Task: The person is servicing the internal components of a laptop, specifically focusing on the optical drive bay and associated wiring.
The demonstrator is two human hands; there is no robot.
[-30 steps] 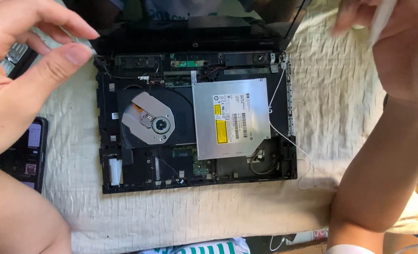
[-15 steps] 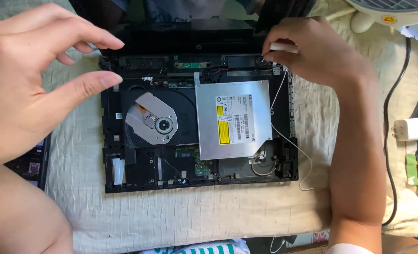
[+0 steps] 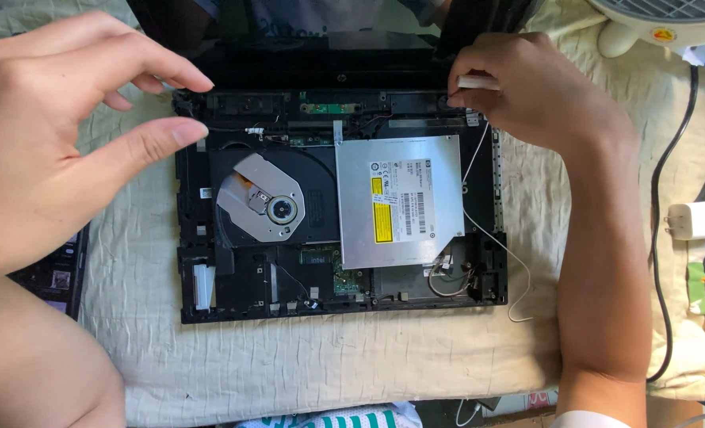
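Observation:
An opened black laptop base (image 3: 202, 305) lies on a cream quilted cloth, its screen folded up at the back. Inside sit a silver optical drive (image 3: 400, 210) with a yellow label and a black tray with a round spindle (image 3: 281, 210). My left hand (image 3: 59, 135) hovers over the base's left rear corner, thumb and forefinger apart, holding nothing. My right hand (image 3: 538, 95) rests at the right rear corner, fingers pinched on a small white stick-like tool (image 3: 477, 82). A thin white wire (image 3: 499, 246) runs down the right side of the base.
A dark device (image 3: 51, 273) lies at the left edge of the cloth (image 3: 328, 364). At the right are a white fan base (image 3: 653, 32), a black cable (image 3: 665, 190) and a white plug adapter (image 3: 697, 220). Striped fabric shows at the bottom edge.
My right hand came down from the upper right with the white tool and settled at the laptop's right rear corner. My left hand shifted right, over the left rear corner.

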